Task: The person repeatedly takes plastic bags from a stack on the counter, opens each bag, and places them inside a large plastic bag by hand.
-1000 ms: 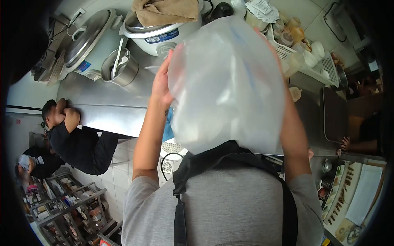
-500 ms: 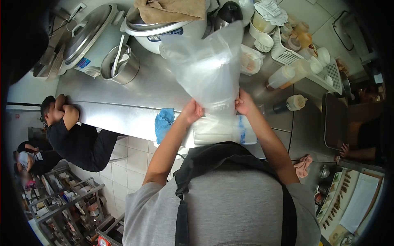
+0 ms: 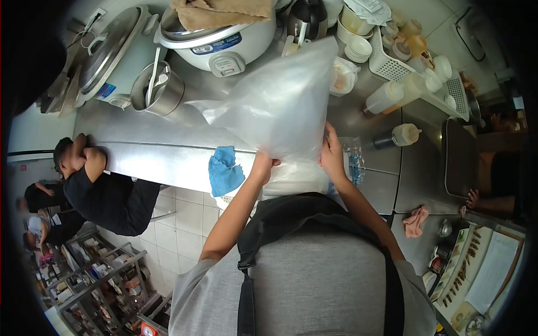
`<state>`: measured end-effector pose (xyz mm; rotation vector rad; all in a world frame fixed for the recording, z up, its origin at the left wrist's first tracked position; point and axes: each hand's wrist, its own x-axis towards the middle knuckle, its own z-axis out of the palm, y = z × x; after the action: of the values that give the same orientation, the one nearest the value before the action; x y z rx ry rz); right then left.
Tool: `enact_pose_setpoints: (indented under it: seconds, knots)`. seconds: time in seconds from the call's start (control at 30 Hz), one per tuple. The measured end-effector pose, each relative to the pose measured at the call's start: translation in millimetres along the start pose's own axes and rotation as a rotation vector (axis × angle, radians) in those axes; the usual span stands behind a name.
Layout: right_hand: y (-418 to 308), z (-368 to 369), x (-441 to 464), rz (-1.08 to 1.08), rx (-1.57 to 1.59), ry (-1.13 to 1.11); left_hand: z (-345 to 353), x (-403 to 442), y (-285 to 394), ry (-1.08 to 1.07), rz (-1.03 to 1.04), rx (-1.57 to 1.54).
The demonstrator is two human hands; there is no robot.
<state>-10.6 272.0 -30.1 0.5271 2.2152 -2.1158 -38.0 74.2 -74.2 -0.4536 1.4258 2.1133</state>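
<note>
A large clear plastic bag (image 3: 286,101) is puffed out above the steel counter, its lower edge between my hands. My left hand (image 3: 263,167) is closed on the bag's lower left edge. My right hand (image 3: 332,150) grips the lower right edge, thumb and fingers pinching the plastic. Under my hands, near the counter's front edge, lies a stack of flat clear plastic bags (image 3: 294,178); my arms partly cover it. Left of my left hand is a crumpled blue cloth (image 3: 225,171).
At the back stand a white rice cooker (image 3: 216,47), another lidded cooker (image 3: 112,56) and a steel pot (image 3: 158,87) with utensils. Squeeze bottles (image 3: 386,98) and a white basket (image 3: 386,63) are right. A person (image 3: 101,187) leans on the counter's left end.
The bag has ballooned wider, and its left corner now stretches out to the left. My right hand has turned more upright. The view has shifted slightly.
</note>
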Motion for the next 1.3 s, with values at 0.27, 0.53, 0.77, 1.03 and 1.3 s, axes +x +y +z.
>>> enact_pose_setpoints:
  seconds: [0.27, 0.53, 0.77, 1.03, 1.3]
  knots:
    - [32, 12, 42, -0.169, -0.473, 0.088, -27, 47, -9, 0.068, 0.543, 1.025]
    - [-1, -5, 50, 0.259, -0.328, -0.004, -37, 65, 26, 0.17, 0.524, 1.293]
    - [18, -66, -34, -0.566, -0.795, -0.047, -12, -57, 32, 0.326, 0.689, 1.071]
    - [37, -65, -52, -0.641, -0.878, 0.06, 1, -76, 9, 0.013, 1.041, 1.394]
    - [25, -70, -44, -0.643, -0.812, -0.122, 21, -83, 34, -0.05, 0.712, 1.205]
